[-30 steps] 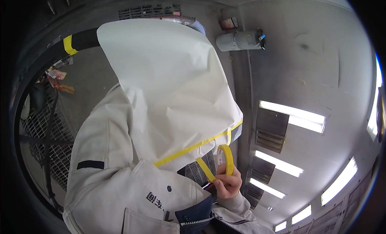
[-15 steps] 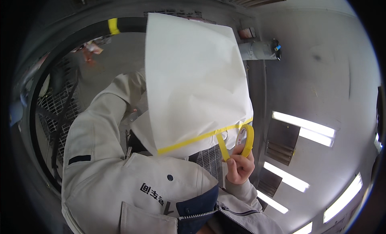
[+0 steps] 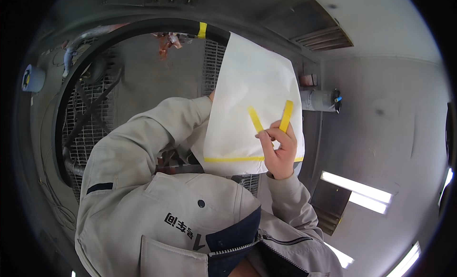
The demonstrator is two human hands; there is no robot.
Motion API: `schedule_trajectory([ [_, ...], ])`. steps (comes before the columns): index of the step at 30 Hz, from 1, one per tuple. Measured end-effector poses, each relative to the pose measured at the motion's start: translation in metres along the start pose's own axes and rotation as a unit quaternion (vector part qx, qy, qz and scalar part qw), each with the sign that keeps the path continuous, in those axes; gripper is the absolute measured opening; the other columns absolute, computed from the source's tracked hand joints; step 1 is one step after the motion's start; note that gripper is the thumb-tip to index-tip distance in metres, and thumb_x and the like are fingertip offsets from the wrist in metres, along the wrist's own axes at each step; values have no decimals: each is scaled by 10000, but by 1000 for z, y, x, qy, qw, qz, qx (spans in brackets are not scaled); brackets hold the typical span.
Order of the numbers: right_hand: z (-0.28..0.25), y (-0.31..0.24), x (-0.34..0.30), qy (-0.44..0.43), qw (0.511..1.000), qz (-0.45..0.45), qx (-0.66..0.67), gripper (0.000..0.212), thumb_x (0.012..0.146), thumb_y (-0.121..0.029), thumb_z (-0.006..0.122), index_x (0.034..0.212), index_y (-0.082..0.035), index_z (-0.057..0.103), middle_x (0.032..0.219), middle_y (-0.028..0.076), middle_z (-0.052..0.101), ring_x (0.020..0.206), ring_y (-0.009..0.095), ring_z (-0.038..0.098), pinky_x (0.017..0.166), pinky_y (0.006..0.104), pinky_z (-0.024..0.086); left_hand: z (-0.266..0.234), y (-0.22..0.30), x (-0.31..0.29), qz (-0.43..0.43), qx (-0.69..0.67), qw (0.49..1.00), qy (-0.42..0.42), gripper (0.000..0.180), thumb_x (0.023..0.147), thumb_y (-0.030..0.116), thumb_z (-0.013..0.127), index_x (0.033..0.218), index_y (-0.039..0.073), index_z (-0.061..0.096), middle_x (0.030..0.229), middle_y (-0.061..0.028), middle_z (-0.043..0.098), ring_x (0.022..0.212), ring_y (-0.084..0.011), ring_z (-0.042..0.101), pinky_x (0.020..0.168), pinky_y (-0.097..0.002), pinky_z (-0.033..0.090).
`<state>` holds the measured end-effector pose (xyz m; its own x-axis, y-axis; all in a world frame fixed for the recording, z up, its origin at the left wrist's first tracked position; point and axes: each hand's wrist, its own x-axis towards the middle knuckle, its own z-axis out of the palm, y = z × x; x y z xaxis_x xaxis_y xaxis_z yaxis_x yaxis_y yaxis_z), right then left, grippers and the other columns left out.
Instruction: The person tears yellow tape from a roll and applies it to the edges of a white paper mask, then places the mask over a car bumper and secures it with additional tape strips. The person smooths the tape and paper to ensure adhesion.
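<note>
A large sheet of white masking paper drapes over one end of a long black curved part. A yellow tape strip runs along the paper's near edge. In front of the sheet, my right hand is closed round a roll of yellow masking tape. A loose length of tape sticks up from its thumb and finger. My left hand reaches behind the paper's left edge; only a sliver shows, and its fingers are hidden.
Another yellow tape band wraps the black part. Under it are a dark stand and a floor grating. A grey cylinder lies beyond the paper, and a white bucket stands far left.
My right hand has risen with the tape from the paper's near edge to in front of the sheet. The view has shifted, showing more of the black part. My left hand stays behind the paper.
</note>
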<state>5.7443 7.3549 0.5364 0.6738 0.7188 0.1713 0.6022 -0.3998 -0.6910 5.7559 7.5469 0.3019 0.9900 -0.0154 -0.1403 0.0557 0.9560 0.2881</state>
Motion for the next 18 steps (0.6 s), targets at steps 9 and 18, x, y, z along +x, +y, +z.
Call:
schedule_trajectory([
  [9, 18, 8, 15, 0, 1000, 2, 10, 81, 959, -57, 795, 910, 5, 776, 893, 95, 603, 812, 224, 591, 695, 332, 464, -2, -7, -25, 54, 106, 992, 36, 495, 1170, 419, 509, 1504, 72, 626, 1428, -121, 689, 1324, -238, 662, 1102, -424, 553],
  [18, 119, -5, 109, -110, 971, -212, 16, 87, 924, -143, 809, 931, -57, 821, 957, 119, 682, 908, 355, 670, 775, 460, 520, 17, 15, -66, 67, -34, 996, 50, 516, 1189, 465, 410, 1524, 111, 580, 1459, -119, 664, 1360, -242, 646, 1156, -432, 526],
])
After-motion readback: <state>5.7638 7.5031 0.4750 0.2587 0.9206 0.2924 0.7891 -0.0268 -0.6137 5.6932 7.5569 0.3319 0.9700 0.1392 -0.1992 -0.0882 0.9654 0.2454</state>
